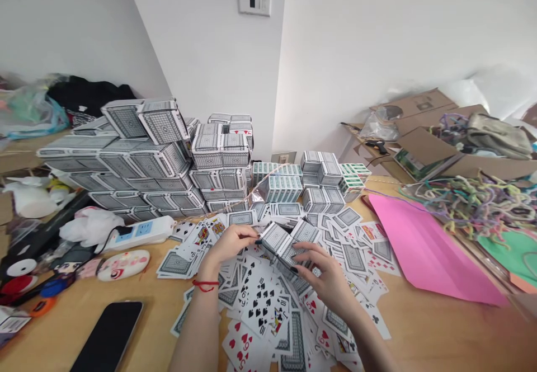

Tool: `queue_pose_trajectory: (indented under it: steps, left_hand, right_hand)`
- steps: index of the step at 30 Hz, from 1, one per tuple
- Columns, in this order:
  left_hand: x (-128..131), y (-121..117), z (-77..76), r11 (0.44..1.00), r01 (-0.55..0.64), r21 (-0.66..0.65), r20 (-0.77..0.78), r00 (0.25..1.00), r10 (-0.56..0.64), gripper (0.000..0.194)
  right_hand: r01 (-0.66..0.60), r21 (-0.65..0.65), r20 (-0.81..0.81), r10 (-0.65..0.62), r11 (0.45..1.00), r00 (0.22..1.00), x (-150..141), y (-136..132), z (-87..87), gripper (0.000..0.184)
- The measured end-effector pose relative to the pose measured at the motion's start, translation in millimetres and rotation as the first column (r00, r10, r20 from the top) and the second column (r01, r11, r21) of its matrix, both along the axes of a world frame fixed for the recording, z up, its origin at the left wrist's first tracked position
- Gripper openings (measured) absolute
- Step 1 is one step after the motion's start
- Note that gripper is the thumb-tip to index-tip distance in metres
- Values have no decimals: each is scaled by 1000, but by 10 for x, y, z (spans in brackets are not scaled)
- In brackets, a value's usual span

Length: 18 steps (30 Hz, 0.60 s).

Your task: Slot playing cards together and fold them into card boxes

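A block built of grey-backed playing cards [277,240] is tilted above a heap of loose cards, between my two hands. My left hand [232,244], with a red string on the wrist, pinches at the block's left corner. Its fingertips are partly hidden there. From the right, my right hand [321,268] grips the block's side, thumb below and fingers on the upper face. Under and around both hands lie loose playing cards [260,299], some face up with spades and hearts, others face down.
Stacked card blocks [145,159] rise at the back left, with green-patterned blocks [283,187] further right. A power strip [140,232] and a phone [108,335] lie on the left. A pink sheet [428,254], tangled fuzzy strands [474,198] and a cardboard box [436,156] are on the right.
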<state>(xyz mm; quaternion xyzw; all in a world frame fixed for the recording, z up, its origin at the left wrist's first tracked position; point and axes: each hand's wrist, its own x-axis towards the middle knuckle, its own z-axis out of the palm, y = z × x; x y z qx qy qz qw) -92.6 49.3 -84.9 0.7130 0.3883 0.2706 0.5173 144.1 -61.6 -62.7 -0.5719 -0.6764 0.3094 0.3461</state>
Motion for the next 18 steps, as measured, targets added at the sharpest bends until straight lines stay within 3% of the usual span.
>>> queue_pose_trajectory:
  steps: [11,18]
  left_hand:
    - [16,-8,-26,996,59,64,0,998,-59,20]
    - [61,-29,20,999,52,2,9,999,-52,19]
  right_hand:
    - [54,3,-40,-54,999,998,46,-33,-62,14]
    - [67,58,55,-70,996,996,56,-66,-13,14]
